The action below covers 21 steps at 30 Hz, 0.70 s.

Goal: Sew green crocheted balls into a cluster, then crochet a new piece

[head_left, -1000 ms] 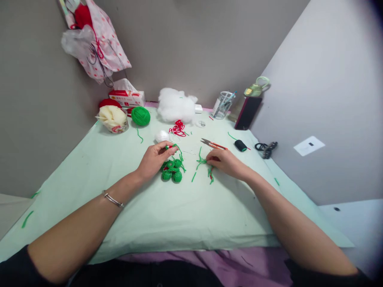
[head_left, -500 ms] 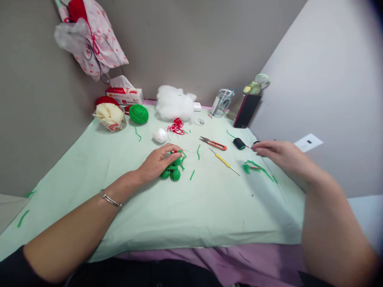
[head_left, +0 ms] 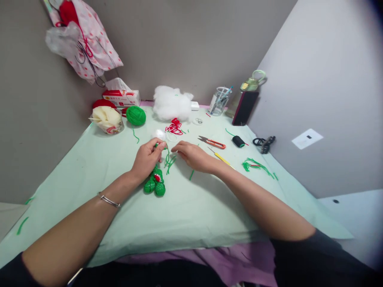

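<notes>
Head view: left hand (head_left: 147, 158) pinches green yarn strands (head_left: 169, 161) above one green crochet cluster (head_left: 154, 184) (near centre); right hand (head_left: 193, 156), fingers loosely curled, touches them. One scissors (head_left: 212, 142) far right.

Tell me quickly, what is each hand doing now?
Left hand: fingers closed on the green crochet piece.
Right hand: loosely open, holding nothing visible.

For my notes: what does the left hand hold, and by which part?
The left hand pinches the green crocheted piece by its yarn tails, near the top.
</notes>
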### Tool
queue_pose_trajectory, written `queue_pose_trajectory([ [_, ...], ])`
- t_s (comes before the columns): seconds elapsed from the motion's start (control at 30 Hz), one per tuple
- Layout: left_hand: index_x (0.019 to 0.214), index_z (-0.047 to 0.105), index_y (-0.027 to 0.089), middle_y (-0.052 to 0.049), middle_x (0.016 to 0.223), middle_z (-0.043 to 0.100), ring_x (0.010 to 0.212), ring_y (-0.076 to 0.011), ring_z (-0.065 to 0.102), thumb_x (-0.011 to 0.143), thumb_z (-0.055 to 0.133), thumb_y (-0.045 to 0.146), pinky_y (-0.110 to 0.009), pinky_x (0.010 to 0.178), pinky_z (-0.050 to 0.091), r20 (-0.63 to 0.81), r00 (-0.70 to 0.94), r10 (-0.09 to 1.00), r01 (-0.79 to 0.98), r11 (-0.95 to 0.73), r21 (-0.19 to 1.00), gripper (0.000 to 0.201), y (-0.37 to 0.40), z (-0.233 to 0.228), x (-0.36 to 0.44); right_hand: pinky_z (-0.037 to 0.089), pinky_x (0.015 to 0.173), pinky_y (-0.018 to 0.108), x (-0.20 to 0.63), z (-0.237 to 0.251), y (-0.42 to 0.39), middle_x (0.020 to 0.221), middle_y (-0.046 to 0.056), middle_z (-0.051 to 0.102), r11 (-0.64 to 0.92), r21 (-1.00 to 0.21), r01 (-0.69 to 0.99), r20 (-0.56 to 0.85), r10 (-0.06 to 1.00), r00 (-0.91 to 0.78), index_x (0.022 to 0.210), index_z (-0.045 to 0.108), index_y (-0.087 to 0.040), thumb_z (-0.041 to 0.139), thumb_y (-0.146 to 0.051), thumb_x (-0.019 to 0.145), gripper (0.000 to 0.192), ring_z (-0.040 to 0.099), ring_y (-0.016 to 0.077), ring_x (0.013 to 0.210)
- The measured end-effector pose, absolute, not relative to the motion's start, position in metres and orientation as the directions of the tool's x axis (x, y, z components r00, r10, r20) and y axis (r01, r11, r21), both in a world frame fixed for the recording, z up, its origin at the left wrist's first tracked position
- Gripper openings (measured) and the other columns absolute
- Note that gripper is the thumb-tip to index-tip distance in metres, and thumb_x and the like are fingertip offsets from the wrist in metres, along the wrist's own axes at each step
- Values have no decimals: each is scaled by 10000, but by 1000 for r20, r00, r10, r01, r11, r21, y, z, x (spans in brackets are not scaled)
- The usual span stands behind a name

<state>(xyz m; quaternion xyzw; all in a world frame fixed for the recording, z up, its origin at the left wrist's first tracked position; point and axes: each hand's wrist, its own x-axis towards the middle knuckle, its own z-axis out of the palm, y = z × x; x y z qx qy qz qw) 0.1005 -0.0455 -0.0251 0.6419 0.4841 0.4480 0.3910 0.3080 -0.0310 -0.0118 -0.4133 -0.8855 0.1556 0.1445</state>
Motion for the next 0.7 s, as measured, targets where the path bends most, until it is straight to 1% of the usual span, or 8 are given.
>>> queue_pose_trajectory([
  [0.07,861,631,210,72,482,436,482,-132,517,961,570,428,-243,497,388,249,53,967,213,-254,943,247,-44,-23,99,477,951,370,297,-21,-30,1203,177,663,632,-343,695,146,767,-625,1239,664,-94,447,-56,998,326,609,246,1091],
  [0.2,839,627,206,77,475,420,475,-122,506,964,580,408,-242,503,388,258,32,966,133,-260,956,243,-44,-20,98,491,900,366,295,-29,-51,1155,146,642,757,-290,585,169,642,-748,1174,669,-133,617,-251,988,226,571,243,1008],
  [0.27,826,620,207,75,479,428,485,-124,508,955,592,408,-244,514,397,248,53,967,132,-253,958,240,-45,-20,99,485,807,337,308,-31,-70,1026,120,636,775,-233,587,162,627,-762,1052,672,-148,542,-211,1019,148,557,230,931],
  [0.4,810,615,211,68,503,460,501,-122,478,937,607,424,-254,541,400,237,109,965,165,-253,953,248,-47,-21,101,463,717,312,361,-29,-106,892,88,603,706,-180,684,134,707,-694,924,614,-173,393,-205,1068,266,546,205,818],
  [0.47,807,621,212,64,534,479,491,-116,436,931,605,437,-261,524,370,224,125,966,179,-244,953,258,-48,-20,102,455,688,305,398,-25,-119,865,77,600,629,-167,760,65,776,-628,894,595,-182,373,-196,1062,279,553,190,766],
  [0.53,808,633,211,56,569,498,510,-119,435,925,607,447,-271,535,362,223,137,965,181,-246,952,265,-49,-20,103,447,665,309,435,-20,-126,843,72,608,546,-132,827,-15,833,-553,873,596,-194,375,-200,1047,281,567,192,738],
  [0.6,802,640,210,43,610,529,570,-129,487,919,614,437,-278,593,394,242,148,959,173,-267,948,256,-49,-21,103,443,645,322,470,-16,-128,799,70,607,437,-74,896,-32,897,-440,802,589,-207,402,-227,1023,290,577,204,709],
  [0.7,797,645,211,28,664,575,648,-145,541,911,628,425,-290,679,429,257,154,954,165,-282,945,243,-48,-23,104,464,629,312,511,-10,-124,802,64,654,329,-101,939,-19,943,-332,780,625,-225,486,-248,976,241,633,200,693],
])
